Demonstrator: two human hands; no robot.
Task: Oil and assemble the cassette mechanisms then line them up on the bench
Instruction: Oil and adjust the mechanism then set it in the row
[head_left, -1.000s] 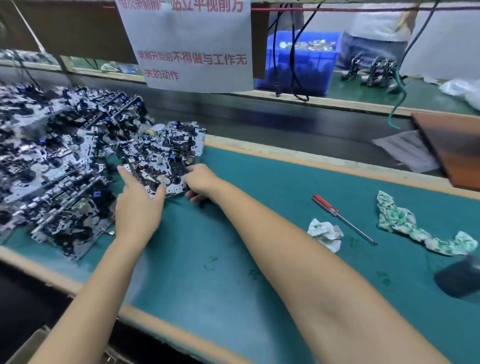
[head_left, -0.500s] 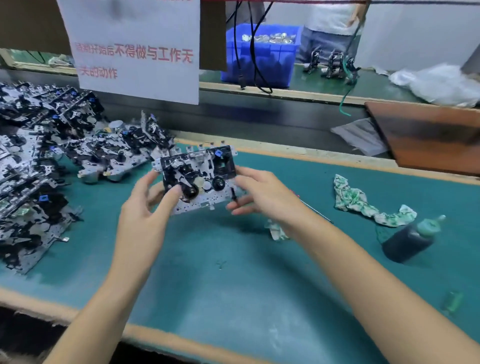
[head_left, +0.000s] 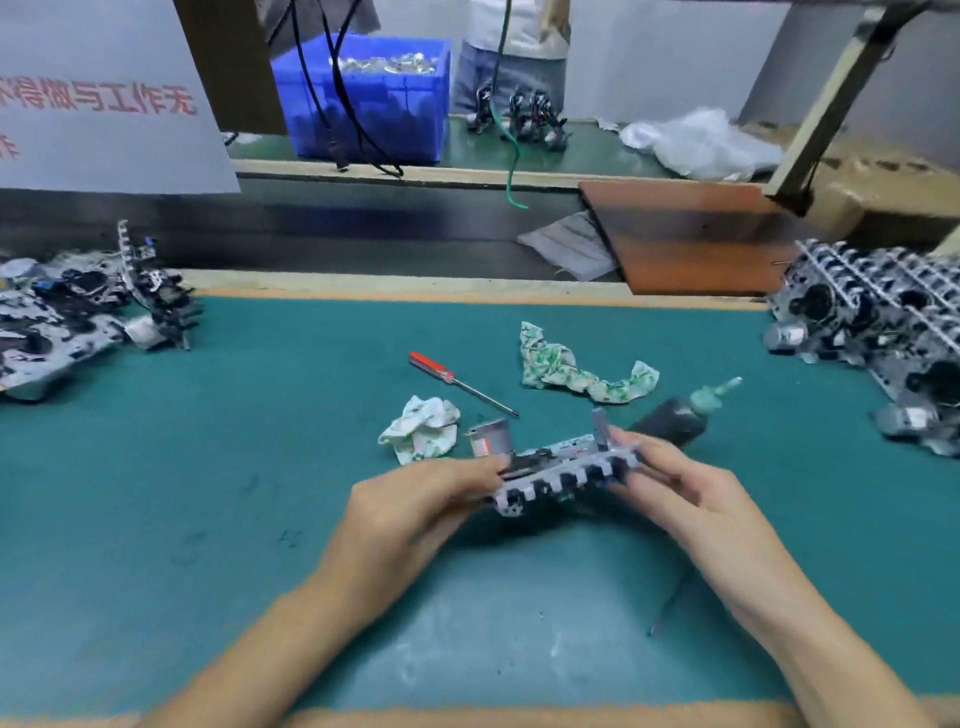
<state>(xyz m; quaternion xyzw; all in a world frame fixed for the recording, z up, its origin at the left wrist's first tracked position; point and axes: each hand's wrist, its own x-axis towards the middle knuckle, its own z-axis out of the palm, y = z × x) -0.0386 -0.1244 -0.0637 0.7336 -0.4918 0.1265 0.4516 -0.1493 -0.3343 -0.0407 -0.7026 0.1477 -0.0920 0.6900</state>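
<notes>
Two hands hold one cassette mechanism (head_left: 563, 470) just above the middle of the green bench mat (head_left: 208, 493)
One white sign (head_left: 98, 98) hangs top left, cut off by the frame, its red characters reading in part 不得做与工作无; a blue bin (head_left: 363, 111) of small shiny parts that cannot be made out stands behind it; a heap of mechanisms (head_left: 78, 317) lies at the left edge and a tidier row of mechanisms (head_left: 883, 332) at the right, both cropped; the left hand (head_left: 415, 512) grips the mechanism's left end with curled fingers, the right hand (head_left: 685, 499) pinches its right end; a dark oil bottle (head_left: 680, 415) with a green nozzle lies partly hidden behind the right fingers; a patterned rag (head_left: 576, 371), a smaller wad (head_left: 421, 428) and a red-handled screwdriver (head_left: 457, 379) lie beyond, with no brand legible
</notes>
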